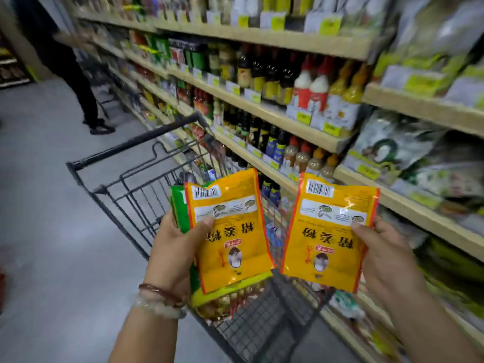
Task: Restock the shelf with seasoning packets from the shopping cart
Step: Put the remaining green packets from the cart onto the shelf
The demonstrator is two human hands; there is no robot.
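Shelving: long pale wooden shelf unit (275, 111) runs along my right, several tiers, yellow price tags on the edges. Dark sauce bottles (262, 72) and red-capped white bottles (311, 85) on the middle tiers, grey-green bagged goods (392, 150) at far right.
Floor: grey smooth floor (47, 205) on my left.
Cart: black wire shopping cart (136, 195) straight ahead, just beside the shelving, handle bar towards the far end of the aisle. Contents mostly hidden by the packets.
Other person: dark trousers and shoes (86, 100) standing further down the aisle, blurred.
Left packets: my left hand (172, 247) holds a stack over the cart. Orange-yellow foil seasoning packet (230, 231) on top, print upside down, barcode at the top edge. Green packets (180, 205) behind it.
Right packet: my right hand (387, 258) holds a second orange-yellow seasoning packet (330, 231), same print, also over the cart, near the left stack, not touching.
Fingers: left thumb pressed on the front of the stack, other fingers curled behind. Right thumb on the packet's right edge, remaining fingers hidden behind it.
Wrist: brown cord bracelet and pale bead bracelet (162, 302) on my left wrist.
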